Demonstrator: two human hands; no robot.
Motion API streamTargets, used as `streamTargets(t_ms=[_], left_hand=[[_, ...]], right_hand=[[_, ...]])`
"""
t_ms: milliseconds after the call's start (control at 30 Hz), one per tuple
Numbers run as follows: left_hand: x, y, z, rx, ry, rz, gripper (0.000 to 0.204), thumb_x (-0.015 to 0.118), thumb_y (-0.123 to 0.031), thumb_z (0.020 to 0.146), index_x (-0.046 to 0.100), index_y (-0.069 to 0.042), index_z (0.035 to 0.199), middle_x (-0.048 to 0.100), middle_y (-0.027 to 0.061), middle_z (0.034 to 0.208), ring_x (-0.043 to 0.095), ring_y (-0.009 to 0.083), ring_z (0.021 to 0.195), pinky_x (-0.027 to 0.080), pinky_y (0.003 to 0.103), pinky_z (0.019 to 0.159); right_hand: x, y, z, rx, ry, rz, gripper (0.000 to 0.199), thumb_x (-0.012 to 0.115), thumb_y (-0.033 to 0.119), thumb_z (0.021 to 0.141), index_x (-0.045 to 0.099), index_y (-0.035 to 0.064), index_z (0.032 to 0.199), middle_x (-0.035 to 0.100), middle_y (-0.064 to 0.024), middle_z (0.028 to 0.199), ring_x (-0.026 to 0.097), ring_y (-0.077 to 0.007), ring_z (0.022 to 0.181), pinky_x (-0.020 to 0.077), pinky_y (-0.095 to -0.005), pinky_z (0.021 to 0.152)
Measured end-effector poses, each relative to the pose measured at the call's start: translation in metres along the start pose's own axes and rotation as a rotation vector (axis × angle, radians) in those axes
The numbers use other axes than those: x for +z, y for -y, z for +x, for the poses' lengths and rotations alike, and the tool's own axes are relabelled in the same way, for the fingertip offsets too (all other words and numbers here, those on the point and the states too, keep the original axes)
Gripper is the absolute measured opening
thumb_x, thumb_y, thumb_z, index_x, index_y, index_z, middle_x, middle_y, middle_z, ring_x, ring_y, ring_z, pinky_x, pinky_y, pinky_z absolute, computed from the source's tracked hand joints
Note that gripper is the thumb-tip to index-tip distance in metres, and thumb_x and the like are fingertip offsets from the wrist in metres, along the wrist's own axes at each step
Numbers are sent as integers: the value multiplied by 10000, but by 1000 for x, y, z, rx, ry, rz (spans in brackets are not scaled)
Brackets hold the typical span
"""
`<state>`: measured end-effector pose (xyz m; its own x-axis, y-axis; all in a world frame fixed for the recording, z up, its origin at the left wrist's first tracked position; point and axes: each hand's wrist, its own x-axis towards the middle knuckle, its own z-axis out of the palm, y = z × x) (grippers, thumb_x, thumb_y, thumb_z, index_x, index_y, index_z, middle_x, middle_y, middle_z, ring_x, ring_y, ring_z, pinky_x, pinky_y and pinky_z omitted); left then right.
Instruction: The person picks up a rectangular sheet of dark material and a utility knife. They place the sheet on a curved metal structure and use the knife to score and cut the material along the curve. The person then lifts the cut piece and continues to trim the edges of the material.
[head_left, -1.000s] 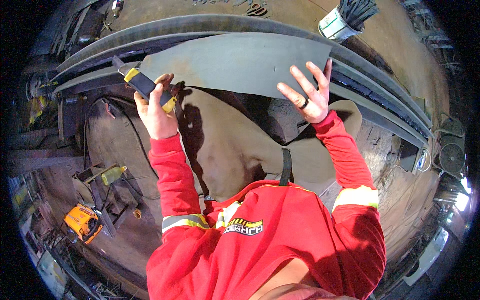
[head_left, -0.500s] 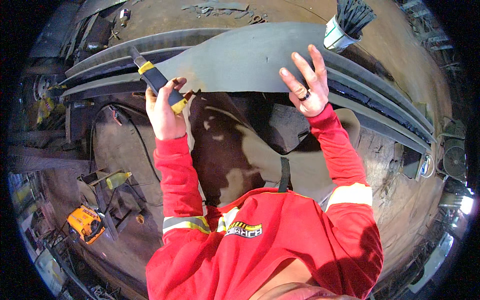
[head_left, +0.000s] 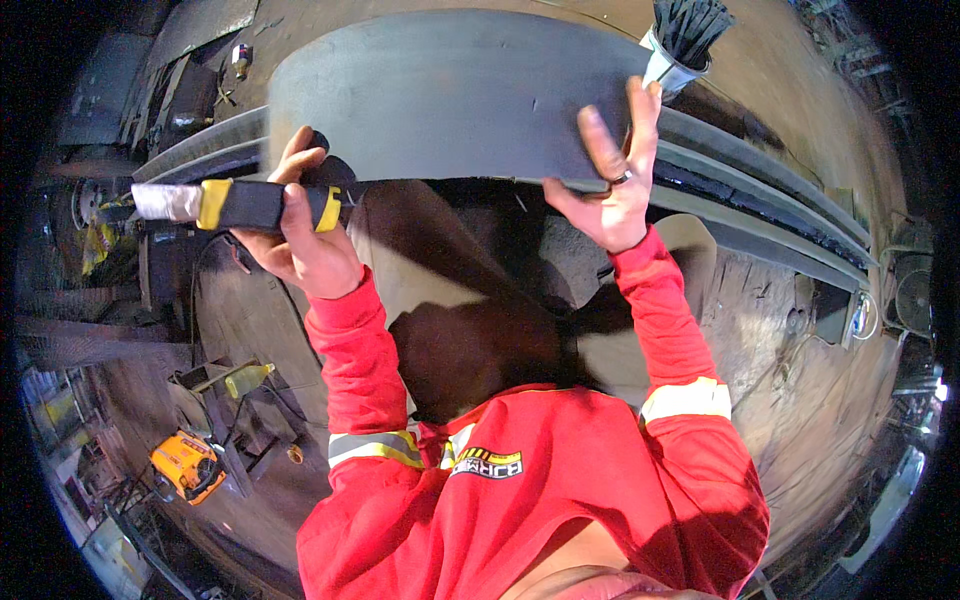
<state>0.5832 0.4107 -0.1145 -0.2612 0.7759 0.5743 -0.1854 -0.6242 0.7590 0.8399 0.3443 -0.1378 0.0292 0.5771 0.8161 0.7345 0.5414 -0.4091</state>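
The left hand [head_left: 305, 245] grips a yellow-and-black knife [head_left: 250, 205]. The right hand [head_left: 617, 208] spreads at a grey sheet's [head_left: 450, 95] edge, grip unclear.

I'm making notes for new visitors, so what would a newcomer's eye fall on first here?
Probably the bright red top with pale reflective sleeve bands, filling the lower middle. Next comes the broad grey sheet at top centre, with the black-and-yellow bladed tool in the left hand by its lower left corner. A smaller splash of colour is the orange machine at lower left.
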Motion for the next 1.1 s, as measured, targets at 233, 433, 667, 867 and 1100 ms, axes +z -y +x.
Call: streamTargets(t_ms=[233,433,667,867,1100], left_hand=[[-15,31,6,254,369,180,438,542,-16,869,273,-19,1214,662,270,888,609,466,1045,435,529,950],[-16,42,14,54,479,452,394,631,22,851,384,-18,1155,644,213,979,642,235,863,498,326,802],[-7,-2,-67,-408,680,778,438,619,-3,886,401,-39,1263,595,100,935,576,156,776,486,294,717],[49,-4,-80,-353,957,719,473,544,17,885,450,-46,1344,614,222,939,590,297,632,471,303,616],[66,7,-92,-356,1052,712,470,525,25,875,465,-52,1335,615,241,1120,632,396,996,512,382,821]], right_hand=[[0,2,-19,1246,-312,1189,550,660,100,885,417,57,1377,593,-119,1213,590,-191,1085,493,-364,923],[15,-27,-37,1192,-220,932,307,725,11,811,615,-9,1097,659,-73,1062,620,-158,971,491,-314,886],[29,-53,-60,1272,-337,721,283,777,71,785,657,4,1032,673,-53,1002,601,-126,878,467,-283,826],[26,-69,-67,1278,-320,697,258,767,102,805,667,24,1030,678,-46,1015,604,-127,905,460,-282,850],[18,-63,-70,1305,-336,784,247,730,109,841,662,31,1065,677,-41,1043,607,-127,947,459,-289,872]])
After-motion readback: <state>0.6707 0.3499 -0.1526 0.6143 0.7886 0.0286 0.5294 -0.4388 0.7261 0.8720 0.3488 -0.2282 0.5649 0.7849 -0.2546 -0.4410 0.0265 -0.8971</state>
